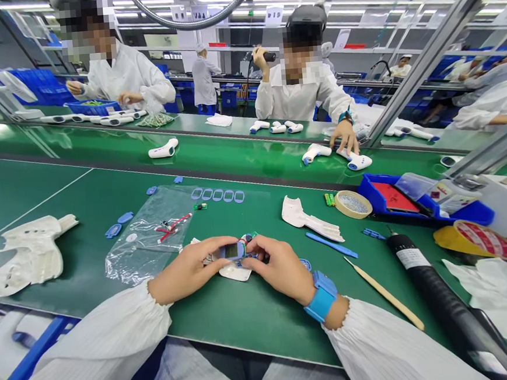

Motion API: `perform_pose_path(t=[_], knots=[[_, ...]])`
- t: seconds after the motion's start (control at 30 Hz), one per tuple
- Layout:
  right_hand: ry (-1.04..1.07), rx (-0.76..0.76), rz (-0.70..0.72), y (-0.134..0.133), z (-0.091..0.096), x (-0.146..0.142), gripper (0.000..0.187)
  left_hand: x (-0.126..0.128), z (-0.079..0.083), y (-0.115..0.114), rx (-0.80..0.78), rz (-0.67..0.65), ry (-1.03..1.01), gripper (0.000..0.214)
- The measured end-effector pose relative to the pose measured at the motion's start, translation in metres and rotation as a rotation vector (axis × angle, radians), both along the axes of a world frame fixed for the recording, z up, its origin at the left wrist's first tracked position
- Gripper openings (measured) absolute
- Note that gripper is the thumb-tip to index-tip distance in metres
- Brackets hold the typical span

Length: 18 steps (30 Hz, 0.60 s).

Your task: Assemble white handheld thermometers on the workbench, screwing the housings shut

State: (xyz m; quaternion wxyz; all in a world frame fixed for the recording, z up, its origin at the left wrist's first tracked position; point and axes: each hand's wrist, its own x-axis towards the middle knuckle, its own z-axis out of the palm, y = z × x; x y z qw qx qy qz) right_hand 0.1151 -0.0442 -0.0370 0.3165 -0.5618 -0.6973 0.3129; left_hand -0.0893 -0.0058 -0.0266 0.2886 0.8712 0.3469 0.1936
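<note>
My left hand [188,271] and my right hand [277,267] meet over the green bench, both pinched on a small blue display module [232,251] with a grey screen. Under it lies a white plastic shell half [236,271]. My right wrist carries a blue strap [321,296]. A clear plastic bag [151,233] with small red-wired parts lies just left of my hands. Another white shell half [308,218] rests to the right.
A row of blue frames [217,195] lies beyond the bag, a white shell [25,255] at far left. To the right sit a tape roll [353,204], blue tray [425,205], black electric screwdriver [437,292], wooden stick [384,294]. Two people work across the conveyor among white thermometers [163,149].
</note>
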Motion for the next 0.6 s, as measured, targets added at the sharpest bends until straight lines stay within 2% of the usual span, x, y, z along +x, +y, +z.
perform_pose_path(t=[0.13,0.2,0.27,0.37,0.5,0.53,0.6], knots=[[0.004,0.005,0.011,0.0,-0.001,0.001,0.011,0.002,0.0,-0.012,0.29,-0.199,0.038,0.034],[0.008,0.007,0.012,0.0,-0.001,0.001,0.011,0.003,-0.002,-0.017,0.354,-0.214,0.019,0.034],[0.01,0.005,0.013,0.0,-0.001,0.0,0.01,0.004,-0.004,-0.021,0.336,-0.177,-0.034,0.033],[0.01,0.002,0.006,0.0,-0.001,0.0,0.009,0.004,-0.001,-0.019,0.16,-0.038,-0.164,0.028],[-0.005,0.002,-0.009,0.0,0.001,-0.001,0.01,0.005,0.011,-0.004,-0.275,0.156,-0.302,0.034],[-0.009,0.001,-0.009,0.0,0.001,-0.001,0.01,0.006,0.013,0.001,-0.346,0.178,-0.295,0.036],[-0.018,0.001,-0.005,0.0,0.001,-0.001,0.009,0.007,0.014,0.013,-0.39,0.199,-0.244,0.039]])
